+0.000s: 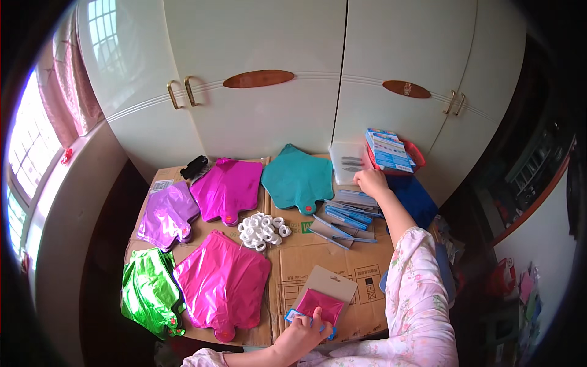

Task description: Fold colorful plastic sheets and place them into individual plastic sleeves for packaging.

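My left hand (301,337) is closed at the table's front edge, pressing a folded pink foil balloon (320,304) and a blue printed strip (293,316) against a grey backing card (337,282) with a hang hole. My right hand (371,181) reaches to the far right, its fingertips bent together at the front edge of a stack of clear plastic bags (342,156). Dark strips (352,163) show on or through that stack. What the right fingertips hold, if anything, cannot be made out. Just below that hand lies a pile of blue-edged folded cards (350,215).
Flat foil balloons lie in stacks: pink (223,281), green (148,292), lilac (166,211), magenta (227,188), teal (298,177). White rings (260,231) are heaped mid-table. Boxes (391,151) fill a red basket (418,154) at back right. Cabinet doors (257,122) stand behind the cardboard-covered table.
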Available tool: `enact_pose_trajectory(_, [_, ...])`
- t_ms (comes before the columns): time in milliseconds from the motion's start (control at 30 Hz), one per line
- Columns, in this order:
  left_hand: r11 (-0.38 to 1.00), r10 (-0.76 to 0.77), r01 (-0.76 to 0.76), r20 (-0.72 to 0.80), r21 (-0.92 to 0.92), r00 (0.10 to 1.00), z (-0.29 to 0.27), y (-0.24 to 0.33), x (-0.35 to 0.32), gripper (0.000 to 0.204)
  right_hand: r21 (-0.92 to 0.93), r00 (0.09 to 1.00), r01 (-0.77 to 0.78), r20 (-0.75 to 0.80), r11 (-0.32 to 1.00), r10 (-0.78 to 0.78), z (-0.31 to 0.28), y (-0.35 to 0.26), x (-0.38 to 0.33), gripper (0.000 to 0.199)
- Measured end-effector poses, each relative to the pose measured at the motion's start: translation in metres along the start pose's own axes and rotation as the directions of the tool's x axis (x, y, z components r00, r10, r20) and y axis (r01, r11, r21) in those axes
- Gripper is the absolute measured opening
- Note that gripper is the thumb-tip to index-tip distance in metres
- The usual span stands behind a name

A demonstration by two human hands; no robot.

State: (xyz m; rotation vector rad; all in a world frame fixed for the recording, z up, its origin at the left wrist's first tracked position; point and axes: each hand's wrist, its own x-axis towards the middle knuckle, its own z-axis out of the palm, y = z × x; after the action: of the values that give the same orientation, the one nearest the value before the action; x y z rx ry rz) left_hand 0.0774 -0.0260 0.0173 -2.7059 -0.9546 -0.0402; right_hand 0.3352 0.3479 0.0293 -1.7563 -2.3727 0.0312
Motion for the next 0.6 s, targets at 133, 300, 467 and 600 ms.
enact_pose_trajectory(133, [0.999,0.035,-0.035,-0.009,0.009,0.999,0.001,-0.002,0.002,0.032,0.136,0.999,-0.025,-0.02,0.99,0.028,-0.001,0.008,-0.005,0.013])
enact_pose_trajectory(300, [0.995,0.055,-0.054,-0.004,0.083,0.998,0.003,-0.001,0.008,0.025,0.171,0.918,0.081,-0.398,0.982,-0.007,-0.016,-0.006,-0.024,0.015])
enact_pose_trajectory(467, [0.998,0.053,-0.055,-0.122,-0.01,0.991,0.004,-0.008,0.006,0.024,-0.076,0.715,0.379,-0.608,0.922,-0.345,-0.04,-0.078,-0.111,0.017])
enact_pose_trajectory(600, [0.993,0.026,-0.045,-0.164,-0.111,0.986,0.004,-0.008,-0.001,0.024,-0.092,0.747,0.517,-0.438,0.851,-0.501,-0.027,-0.124,-0.2,0.007])
